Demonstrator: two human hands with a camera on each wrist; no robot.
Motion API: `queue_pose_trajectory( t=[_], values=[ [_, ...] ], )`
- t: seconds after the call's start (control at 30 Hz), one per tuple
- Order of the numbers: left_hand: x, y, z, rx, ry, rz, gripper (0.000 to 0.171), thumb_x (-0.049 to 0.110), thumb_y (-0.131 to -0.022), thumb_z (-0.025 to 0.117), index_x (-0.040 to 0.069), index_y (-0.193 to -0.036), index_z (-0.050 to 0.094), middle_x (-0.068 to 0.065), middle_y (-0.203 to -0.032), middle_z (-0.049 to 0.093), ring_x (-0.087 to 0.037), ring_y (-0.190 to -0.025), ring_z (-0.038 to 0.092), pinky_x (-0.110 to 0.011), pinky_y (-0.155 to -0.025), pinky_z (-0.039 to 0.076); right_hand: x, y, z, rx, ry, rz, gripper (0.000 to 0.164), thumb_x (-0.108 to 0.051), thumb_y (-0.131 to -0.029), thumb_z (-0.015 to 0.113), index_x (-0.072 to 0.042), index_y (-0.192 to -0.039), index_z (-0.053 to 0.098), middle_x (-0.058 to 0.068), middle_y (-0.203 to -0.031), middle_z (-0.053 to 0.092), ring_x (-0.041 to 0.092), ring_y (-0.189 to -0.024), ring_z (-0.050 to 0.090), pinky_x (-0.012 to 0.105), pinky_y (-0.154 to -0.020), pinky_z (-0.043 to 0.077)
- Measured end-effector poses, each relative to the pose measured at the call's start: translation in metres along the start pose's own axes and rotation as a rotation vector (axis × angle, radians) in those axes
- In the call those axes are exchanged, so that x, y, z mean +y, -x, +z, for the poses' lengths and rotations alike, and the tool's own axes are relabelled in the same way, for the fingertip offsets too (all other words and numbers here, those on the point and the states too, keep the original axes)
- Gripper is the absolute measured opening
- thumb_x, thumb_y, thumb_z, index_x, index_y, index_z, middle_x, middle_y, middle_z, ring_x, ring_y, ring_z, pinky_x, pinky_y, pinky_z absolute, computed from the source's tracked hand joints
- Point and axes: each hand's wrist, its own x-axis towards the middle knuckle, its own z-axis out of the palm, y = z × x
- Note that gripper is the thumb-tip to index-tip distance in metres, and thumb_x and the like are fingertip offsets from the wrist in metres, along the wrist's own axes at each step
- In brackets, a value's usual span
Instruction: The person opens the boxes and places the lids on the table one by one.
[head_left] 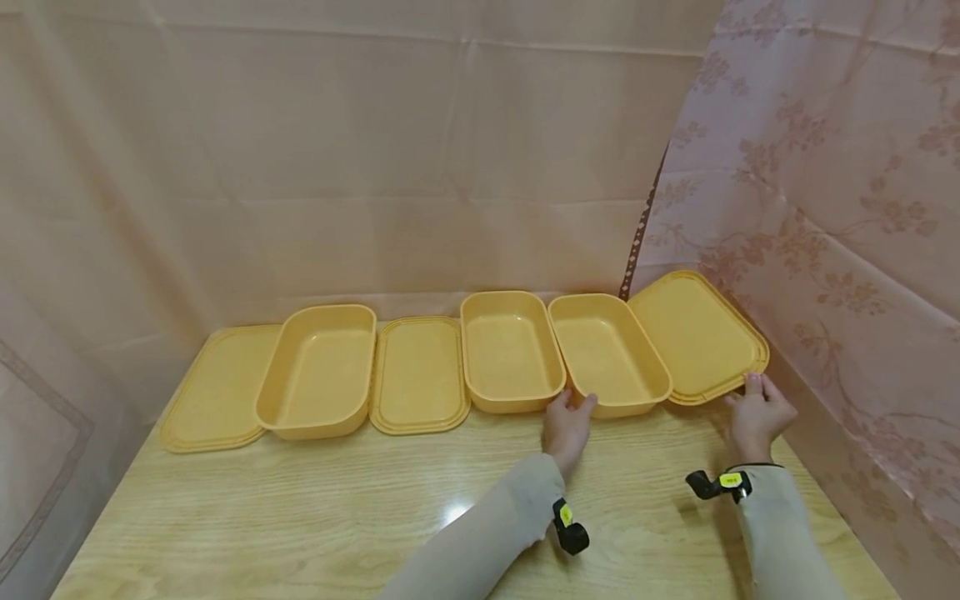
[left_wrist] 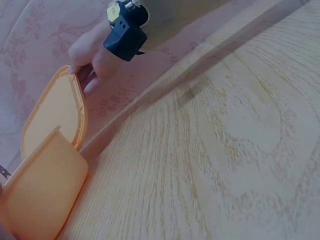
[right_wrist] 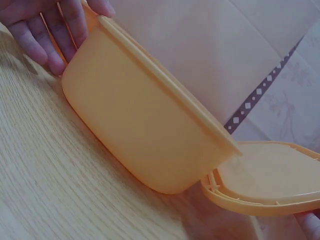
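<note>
At the right of the row, my right hand (head_left: 759, 419) pinches the near corner of a yellow lid (head_left: 697, 337). That lid tilts up off the table, its far side close to the curtain; the right wrist view shows its ribbed rim. My left hand (head_left: 567, 427) holds the near left corner of the rightmost yellow container (head_left: 611, 354), thumb at the rim and fingers by the outer wall, as the right wrist view shows. The container stands upright, open side up, between the raised lid and another yellow container (head_left: 513, 350).
Further left lie a smaller flat lid (head_left: 420, 375), a third container (head_left: 318, 367) and a large flat lid (head_left: 225, 387). All line the back of the wooden table (head_left: 337, 517). A beige curtain (head_left: 360, 167) hangs behind, a flowered pink one (head_left: 847, 208) on the right.
</note>
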Motion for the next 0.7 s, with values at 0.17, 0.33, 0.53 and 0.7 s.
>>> queue_pose_trajectory(
  t=[0.17,0.33,0.53,0.7],
  values=[
    [0.002,0.0,0.001,0.014,0.004,0.004,0.062,0.044,-0.085,0.07,0.01,-0.135,0.058,-0.012,-0.126,0.066,-0.028,-0.117,0.062,-0.043,-0.099,0.048,0.003,-0.004,-0.001,0.022,0.017,0.061,0.02,-0.012,-0.096,0.058,-0.005,-0.111,0.068,-0.003,-0.092,0.058,0.004,-0.078,0.057,0.014,-0.047,0.048],
    [0.001,-0.001,0.001,0.025,-0.031,0.014,0.059,0.044,-0.086,0.068,0.009,-0.133,0.06,-0.011,-0.122,0.068,-0.027,-0.114,0.063,-0.042,-0.097,0.049,0.004,-0.007,-0.006,0.002,-0.003,0.198,0.024,-0.018,-0.097,0.056,-0.01,-0.118,0.063,-0.004,-0.108,0.052,0.006,-0.058,0.06,0.022,-0.043,0.048],
    [0.001,-0.001,0.001,0.019,-0.045,0.019,0.058,0.043,-0.089,0.066,0.009,-0.135,0.058,-0.011,-0.123,0.067,-0.027,-0.115,0.062,-0.044,-0.098,0.048,0.008,-0.012,-0.011,-0.035,-0.091,0.266,0.01,-0.017,-0.098,0.055,-0.01,-0.101,0.06,-0.003,-0.111,0.052,0.012,-0.055,0.066,0.027,-0.045,0.053],
    [0.001,-0.001,0.0,0.008,-0.05,0.02,0.058,0.043,-0.09,0.064,0.009,-0.136,0.056,-0.011,-0.124,0.067,-0.028,-0.116,0.061,-0.045,-0.099,0.047,0.013,-0.015,-0.01,-0.012,-0.144,0.245,0.006,-0.007,-0.097,0.054,-0.004,-0.096,0.059,-0.001,-0.099,0.056,0.006,-0.071,0.067,0.027,-0.047,0.056]
  ],
)
